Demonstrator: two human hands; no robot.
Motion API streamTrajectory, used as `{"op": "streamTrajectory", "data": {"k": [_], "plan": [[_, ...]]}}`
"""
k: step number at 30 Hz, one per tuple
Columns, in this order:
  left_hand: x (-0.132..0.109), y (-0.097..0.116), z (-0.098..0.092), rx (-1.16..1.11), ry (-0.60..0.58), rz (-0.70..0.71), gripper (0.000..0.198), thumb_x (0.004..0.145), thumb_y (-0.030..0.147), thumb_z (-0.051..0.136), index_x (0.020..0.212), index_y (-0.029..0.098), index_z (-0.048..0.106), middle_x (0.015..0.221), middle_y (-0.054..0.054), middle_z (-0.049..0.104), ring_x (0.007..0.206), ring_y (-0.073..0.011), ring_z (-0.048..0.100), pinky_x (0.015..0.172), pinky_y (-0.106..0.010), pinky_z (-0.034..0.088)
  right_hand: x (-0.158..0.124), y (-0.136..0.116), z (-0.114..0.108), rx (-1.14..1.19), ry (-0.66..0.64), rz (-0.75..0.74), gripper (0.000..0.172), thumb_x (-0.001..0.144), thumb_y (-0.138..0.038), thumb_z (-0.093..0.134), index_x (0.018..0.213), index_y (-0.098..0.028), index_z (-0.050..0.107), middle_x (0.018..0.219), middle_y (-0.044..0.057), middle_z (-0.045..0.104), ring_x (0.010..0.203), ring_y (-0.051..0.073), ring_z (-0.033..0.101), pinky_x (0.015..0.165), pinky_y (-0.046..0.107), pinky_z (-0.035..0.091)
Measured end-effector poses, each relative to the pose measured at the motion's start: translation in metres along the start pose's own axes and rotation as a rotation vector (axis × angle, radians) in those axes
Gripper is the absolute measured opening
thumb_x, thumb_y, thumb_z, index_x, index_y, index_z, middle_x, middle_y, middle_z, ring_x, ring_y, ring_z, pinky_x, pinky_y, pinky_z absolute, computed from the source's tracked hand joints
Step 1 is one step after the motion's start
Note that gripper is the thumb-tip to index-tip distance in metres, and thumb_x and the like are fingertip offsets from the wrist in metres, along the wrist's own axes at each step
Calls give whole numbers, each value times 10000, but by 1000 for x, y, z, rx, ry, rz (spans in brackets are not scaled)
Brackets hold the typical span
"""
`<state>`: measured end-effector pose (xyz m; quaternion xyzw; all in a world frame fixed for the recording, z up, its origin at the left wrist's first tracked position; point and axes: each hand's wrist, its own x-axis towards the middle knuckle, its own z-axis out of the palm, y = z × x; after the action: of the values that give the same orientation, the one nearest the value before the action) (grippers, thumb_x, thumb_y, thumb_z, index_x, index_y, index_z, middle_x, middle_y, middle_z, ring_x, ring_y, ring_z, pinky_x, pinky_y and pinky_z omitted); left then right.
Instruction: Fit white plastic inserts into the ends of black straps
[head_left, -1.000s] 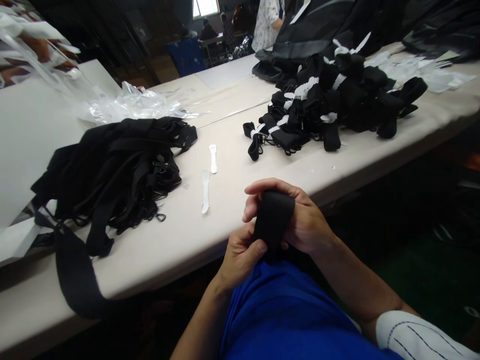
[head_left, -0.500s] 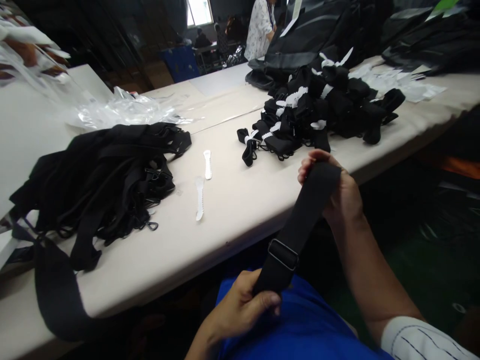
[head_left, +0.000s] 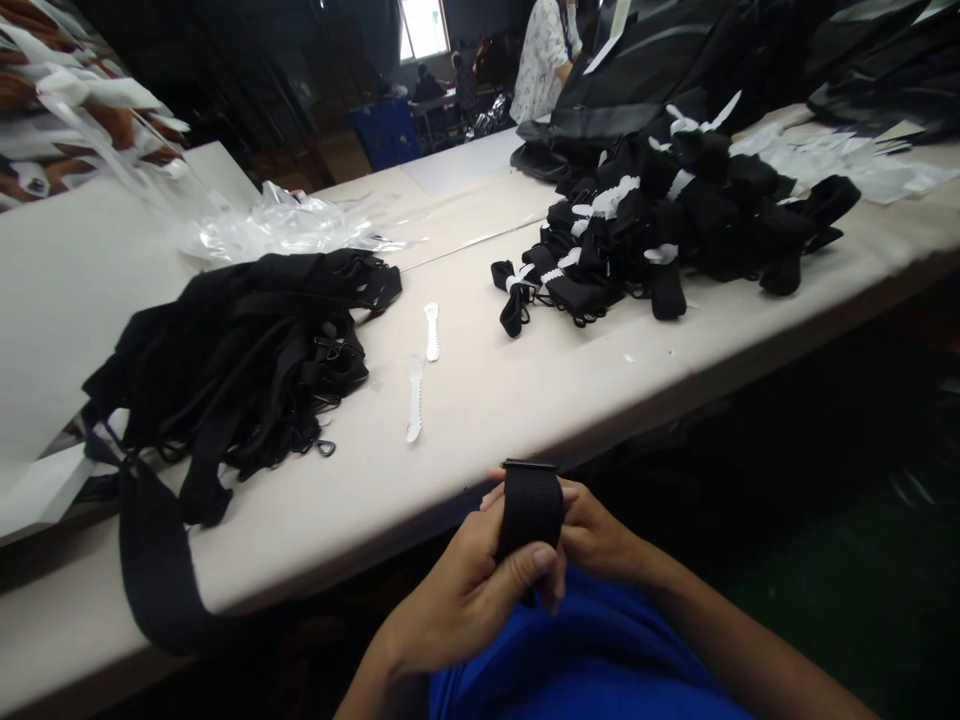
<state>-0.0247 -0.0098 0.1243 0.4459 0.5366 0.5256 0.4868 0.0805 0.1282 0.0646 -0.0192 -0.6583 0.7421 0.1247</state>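
Note:
A black webbing strap (head_left: 531, 508) is bent into a short folded bundle in front of my blue clothing, its metal slide buckle (head_left: 529, 465) at the top. My left hand (head_left: 480, 580) grips the strap, thumb pressed across its near face. Behind the bundle, my right hand (head_left: 589, 525) is closed round the other side, most of its fingers hidden. On the table two white notched plastic strips (head_left: 415, 398) lie beyond my hands. To their left is a heap of loose black straps (head_left: 247, 350). Strap bundles with white bands (head_left: 637, 220) are piled at the right.
Clear plastic bags (head_left: 289, 225) lie behind the loose straps. One strap (head_left: 161, 560) hangs over the front edge of the table (head_left: 360, 490). Black bags (head_left: 645, 80) stand at the back right. A person in a patterned top (head_left: 541, 65) stands across the table.
My right hand has come down and left to my left hand, so the strap stretched between them is now folded short. The view has shifted slightly right-to-left.

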Motion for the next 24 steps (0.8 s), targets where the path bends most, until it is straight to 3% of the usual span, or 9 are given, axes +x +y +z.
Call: {"op": "streamTrajectory", "data": {"k": [2, 4, 7, 10, 13, 15, 19, 21, 24], "plan": [[5, -1, 0, -68, 120, 3, 237, 995, 346, 470, 1107, 165, 575, 808, -45, 645, 709, -150, 611, 702, -275, 502, 3, 11, 7, 105, 50, 31, 297, 911, -424, 621, 1052, -164, 642, 747, 6, 614, 729, 150, 604, 750, 282, 526], [10, -3, 0, -165, 268, -7, 251, 998, 361, 456, 1035, 142, 573, 864, -74, 669, 717, -157, 639, 677, -270, 515, 1, 21, 13, 194, 70, 69, 310, 912, -471, 609, 999, -175, 634, 680, -22, 555, 643, 122, 553, 673, 244, 503], [20, -11, 3, -238, 455, -3, 236, 987, 352, 487, 1024, 142, 588, 956, -87, 693, 783, -170, 672, 720, -276, 544, -6, 34, 20, 363, 115, 137, 411, 925, -534, 559, 1156, -199, 616, 921, 36, 636, 911, 178, 618, 862, 299, 498], [27, -24, 9, -185, 564, 19, 186, 966, 312, 537, 1032, 165, 629, 995, -67, 710, 880, -189, 683, 821, -300, 553, -11, 36, 26, 480, 100, 164, 592, 903, -570, 571, 1386, -240, 481, 1242, 84, 598, 1196, 242, 550, 1044, 383, 419], [27, -42, 16, 39, 643, 83, 160, 938, 239, 581, 1053, 195, 684, 981, -46, 713, 952, -194, 673, 898, -300, 529, -7, 30, 27, 324, 151, 154, 596, 897, -464, 641, 1426, -266, 450, 1364, 77, 545, 1278, 241, 497, 1121, 385, 351], [23, -53, 18, 312, 724, 234, 168, 918, 170, 597, 1044, 222, 696, 971, -30, 693, 942, -177, 660, 882, -272, 521, -3, 23, 27, 220, 197, 138, 526, 899, -400, 657, 1385, -272, 505, 1343, 70, 572, 1251, 239, 521, 1112, 375, 368], [13, -67, 16, 703, 1044, 510, 346, 827, 134, 696, 1148, 236, 617, 1194, -69, 566, 1122, -209, 572, 983, -304, 474, 2, 17, 28, 253, 216, 147, 365, 874, -383, 688, 1211, -250, 644, 1168, 75, 677, 1069, 247, 630, 989, 375, 480], [9, -69, 11, 556, 996, 445, 477, 843, 243, 695, 1284, 236, 515, 1334, -108, 493, 1248, -259, 500, 1049, -366, 443, 6, 19, 30, 309, 229, 133, 285, 869, -398, 689, 1101, -234, 690, 1100, 79, 700, 996, 243, 655, 933, 369, 513], [5, -68, 4, 210, 691, 292, 480, 945, 376, 544, 1387, 239, 419, 1385, -119, 509, 1289, -272, 492, 1077, -398, 431, 18, 23, 34, 285, 280, 53, 249, 851, -389, 705, 1033, -220, 702, 1040, 80, 712, 926, 230, 671, 891, 357, 535]]}}
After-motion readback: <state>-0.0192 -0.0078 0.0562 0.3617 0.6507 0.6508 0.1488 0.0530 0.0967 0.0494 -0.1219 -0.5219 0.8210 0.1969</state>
